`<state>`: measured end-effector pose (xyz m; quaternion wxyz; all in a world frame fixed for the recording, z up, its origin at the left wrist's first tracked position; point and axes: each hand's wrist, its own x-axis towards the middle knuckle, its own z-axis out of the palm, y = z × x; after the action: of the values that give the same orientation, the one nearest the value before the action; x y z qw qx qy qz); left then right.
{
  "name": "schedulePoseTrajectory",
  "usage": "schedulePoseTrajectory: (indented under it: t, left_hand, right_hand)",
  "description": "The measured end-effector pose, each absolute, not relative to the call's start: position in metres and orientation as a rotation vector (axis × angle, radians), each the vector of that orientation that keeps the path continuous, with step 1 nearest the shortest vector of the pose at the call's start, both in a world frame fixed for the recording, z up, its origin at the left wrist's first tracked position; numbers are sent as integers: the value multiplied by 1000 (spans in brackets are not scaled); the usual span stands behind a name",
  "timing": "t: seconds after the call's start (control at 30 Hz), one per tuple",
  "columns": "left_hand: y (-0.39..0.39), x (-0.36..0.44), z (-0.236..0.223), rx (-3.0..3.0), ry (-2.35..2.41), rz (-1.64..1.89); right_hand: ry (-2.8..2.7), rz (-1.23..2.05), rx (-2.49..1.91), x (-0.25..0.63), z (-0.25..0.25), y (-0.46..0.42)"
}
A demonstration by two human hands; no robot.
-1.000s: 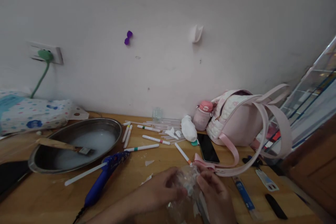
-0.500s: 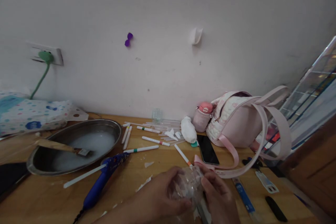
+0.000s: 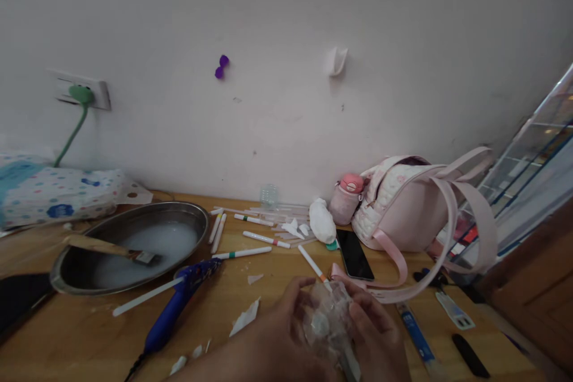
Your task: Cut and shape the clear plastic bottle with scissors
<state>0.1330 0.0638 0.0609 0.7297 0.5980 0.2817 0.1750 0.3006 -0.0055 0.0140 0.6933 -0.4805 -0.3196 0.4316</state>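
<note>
Both of my hands hold a clear plastic bottle (image 3: 326,322) with bits of white paper stuck on it, low in the middle of the view. My left hand (image 3: 277,340) wraps its left side with fingers curled. My right hand (image 3: 378,337) grips its right side. The bottle's lower part is hidden behind my hands. A blue glue gun (image 3: 176,304) lies on the wooden table (image 3: 268,280) left of my hands, with a white glue stick (image 3: 145,297) in its back. Torn paper scraps (image 3: 244,316) lie beside my left hand.
A metal tray (image 3: 129,245) with milky liquid and a brush (image 3: 111,249) sits at the left. Several white markers (image 3: 264,239) lie near the wall. A black phone (image 3: 353,253), pink bottle (image 3: 344,197) and pink bag (image 3: 416,203) are at the right. A blue pen (image 3: 416,331) lies nearby.
My hands have turned the bottle and moved it a little lower and nearer to me. More paper scraps show on the table beside my left hand.
</note>
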Motion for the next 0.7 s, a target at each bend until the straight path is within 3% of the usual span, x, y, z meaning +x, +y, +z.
schedulePoseTrajectory:
  t: [0.2, 0.5, 0.7]
  left_hand:
    - [67, 129, 69, 1347, 648, 308]
    - [74, 130, 46, 1154, 380, 486]
    - [78, 135, 39, 1213, 452, 592]
  right_hand:
    - [-553, 982, -995, 299, 17, -3]
    - [-435, 957, -1032, 288, 44, -2]
    - [-406, 940, -1044, 284, 39, 3]
